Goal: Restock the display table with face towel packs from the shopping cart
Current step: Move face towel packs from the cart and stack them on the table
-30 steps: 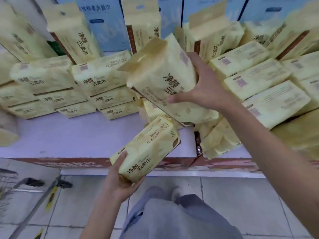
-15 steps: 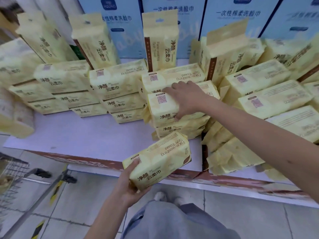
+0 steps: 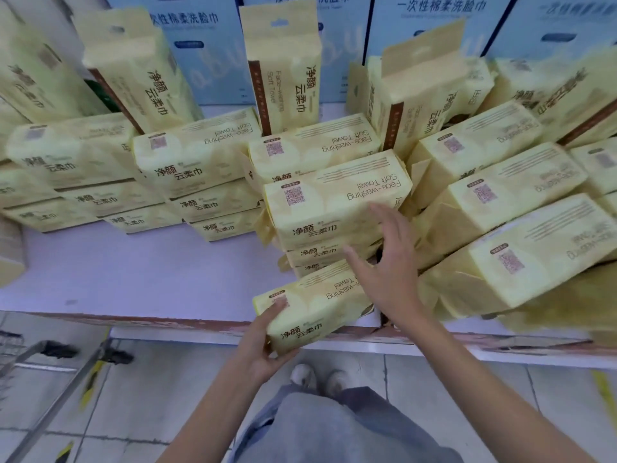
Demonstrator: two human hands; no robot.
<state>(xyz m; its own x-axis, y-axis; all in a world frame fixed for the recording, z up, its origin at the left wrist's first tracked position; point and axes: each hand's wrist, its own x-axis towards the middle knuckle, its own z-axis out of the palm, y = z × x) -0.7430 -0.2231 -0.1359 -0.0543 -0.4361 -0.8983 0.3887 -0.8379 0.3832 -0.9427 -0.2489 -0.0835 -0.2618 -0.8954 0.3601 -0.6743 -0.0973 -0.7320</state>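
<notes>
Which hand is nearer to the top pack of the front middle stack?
Right. The right hand, open, is beside the top pack; the left hand is lower, holding another pack.

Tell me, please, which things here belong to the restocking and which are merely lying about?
Job: held towel pack, left hand, right hand, stacked packs, display table, shopping cart.
Lying about: blue boxes behind, tiled floor.

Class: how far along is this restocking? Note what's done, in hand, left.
Done: pale yellow plastic face towel packs lie stacked on the whitish display table. In hand: the left hand grips another pack at the table's edge; the right hand hovers open over it. Left: placing it; the metal shopping cart is mostly out of frame.
</notes>
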